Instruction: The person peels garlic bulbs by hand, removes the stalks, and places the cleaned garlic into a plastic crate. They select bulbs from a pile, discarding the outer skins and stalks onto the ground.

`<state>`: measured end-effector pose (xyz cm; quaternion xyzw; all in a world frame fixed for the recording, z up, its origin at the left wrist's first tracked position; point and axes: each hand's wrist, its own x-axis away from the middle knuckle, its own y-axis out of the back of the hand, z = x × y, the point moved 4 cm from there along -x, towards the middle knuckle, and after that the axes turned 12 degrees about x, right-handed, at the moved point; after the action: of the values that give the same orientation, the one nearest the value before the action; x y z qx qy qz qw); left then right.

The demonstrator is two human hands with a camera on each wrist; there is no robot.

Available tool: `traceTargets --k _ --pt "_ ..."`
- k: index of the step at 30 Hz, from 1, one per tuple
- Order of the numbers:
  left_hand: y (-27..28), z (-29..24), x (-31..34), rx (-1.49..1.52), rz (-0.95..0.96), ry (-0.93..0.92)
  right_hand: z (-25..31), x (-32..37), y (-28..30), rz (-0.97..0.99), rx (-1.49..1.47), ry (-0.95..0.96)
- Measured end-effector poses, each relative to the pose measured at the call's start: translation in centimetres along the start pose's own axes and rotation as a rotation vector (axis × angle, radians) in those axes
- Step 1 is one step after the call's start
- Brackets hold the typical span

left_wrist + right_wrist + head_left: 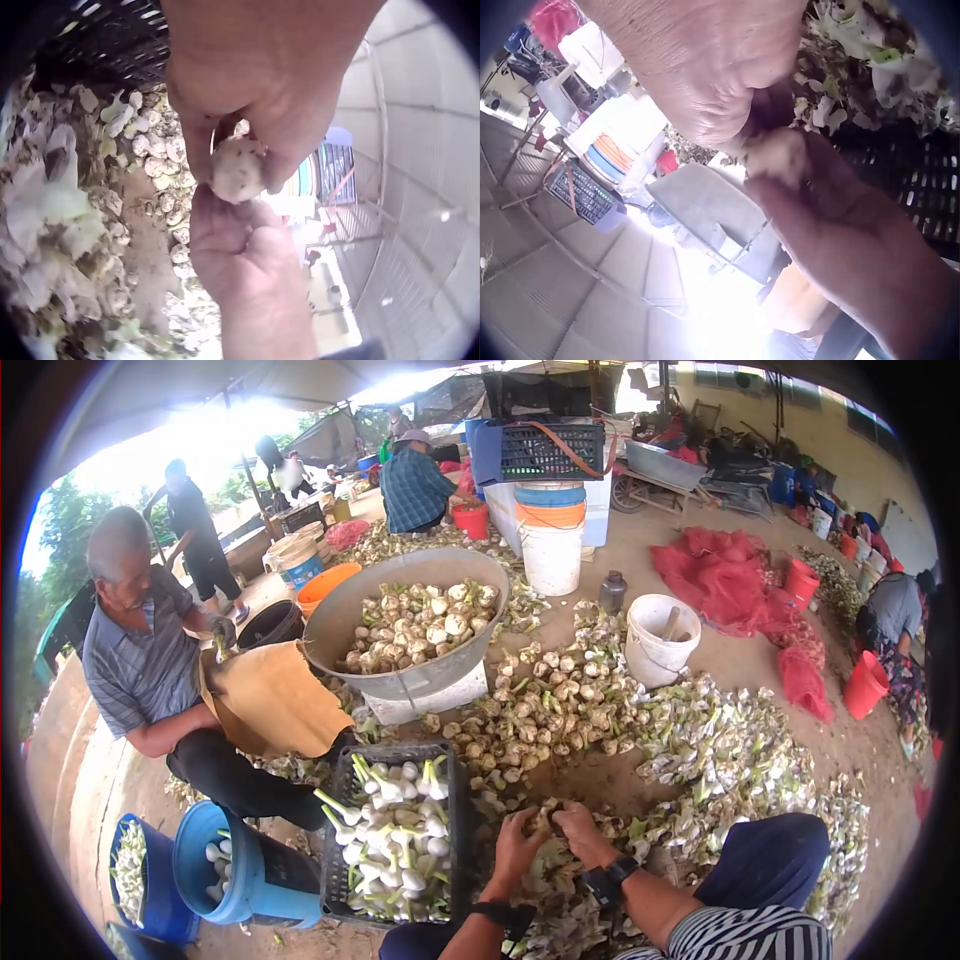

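Both hands meet over the peelings in front of the person's knees, with one garlic bulb [238, 171] between them. My left hand [518, 848] pinches the bulb between thumb and fingers, as the left wrist view shows. From the other side my right hand [583, 832] grips it, its fingertips partly hidden behind the bulb in the right wrist view. The garlic bulb [776, 156] looks pale with small dark specks. Left of the hands stands a black crate [462, 830] of cleaned white garlic [395, 840] with short green stems. Unpeeled garlic bulbs [545, 710] lie heaped just beyond the hands.
A large metal basin [405, 682] of garlic stands ahead, beside a seated person [150, 630] with a tan cloth. Blue buckets [200, 850] are at the left. A white bucket [650, 662] stands beyond the peelings [750, 760]. Red net sacks [715, 575] lie farther right.
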<state>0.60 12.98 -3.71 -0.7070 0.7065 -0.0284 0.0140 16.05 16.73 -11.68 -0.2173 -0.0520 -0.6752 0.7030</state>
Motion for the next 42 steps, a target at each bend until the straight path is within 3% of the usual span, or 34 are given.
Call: traceTargets --k 3,4,6,8,9,12,16,21,22,25,27,30,32,36,38,41,42 --pt "0.6 0.1 0.0 0.676 -0.087 0.252 3.5 1.5 -1.8 0.116 0.176 0.203" --pt "0.8 -0.5 0.2 0.858 -0.128 0.314 4.6 2.2 -2.3 0.184 0.12 0.182" --pt "1.4 -0.8 0.2 0.816 -0.12 0.302 6.5 3.4 -3.5 0.326 0.006 0.14" --pt "1.4 -0.9 0.2 0.777 -0.139 0.277 7.1 4.0 -4.0 0.342 -0.115 0.039" --pt "1.4 0.0 -0.1 0.729 -0.1 0.282 7.0 4.0 -4.1 0.349 -0.175 -0.01" --pt "0.5 -0.4 -0.2 0.104 -0.04 0.005 4.4 1.6 -2.9 0.258 -0.079 0.0" --pt "0.8 -2.8 0.6 0.533 -0.136 0.267 4.9 2.0 -3.2 0.314 0.036 0.107" --pt "2.6 -0.4 0.5 0.458 -0.029 0.356 5.6 2.8 -2.3 0.361 0.472 0.245" --pt "2.7 0.2 0.6 0.425 -0.03 0.378 5.1 2.7 -1.9 0.339 0.436 0.231" --pt "3.1 0.0 -0.2 -0.395 -0.274 -0.057 4.3 2.4 -1.3 0.254 0.457 0.173" --pt "1.9 -3.0 0.4 -0.55 -0.235 -0.164 5.3 2.7 -1.1 0.165 0.635 0.106" --pt "0.8 -4.8 0.9 -0.651 -0.14 -0.219 5.0 2.6 -1.9 0.146 0.937 0.45" --pt "1.1 -3.9 0.4 -0.676 -0.132 -0.258 5.7 3.1 -2.3 0.026 1.13 0.529" --pt "1.6 -2.8 0.1 -0.547 -0.102 -0.211 3.6 2.9 -1.9 -0.262 1.599 0.863" --pt "2.4 -2.3 -0.2 -0.421 -0.106 -0.114 5.4 3.5 -2.9 -0.203 1.657 0.732" --pt "2.7 -1.2 -0.5 0.156 -0.093 0.112 7.1 4.9 -3.3 -0.246 1.696 0.93" --pt "2.6 -1.1 -0.2 0.419 -0.117 0.218 6.2 5.1 -3.1 -0.068 1.66 0.833"
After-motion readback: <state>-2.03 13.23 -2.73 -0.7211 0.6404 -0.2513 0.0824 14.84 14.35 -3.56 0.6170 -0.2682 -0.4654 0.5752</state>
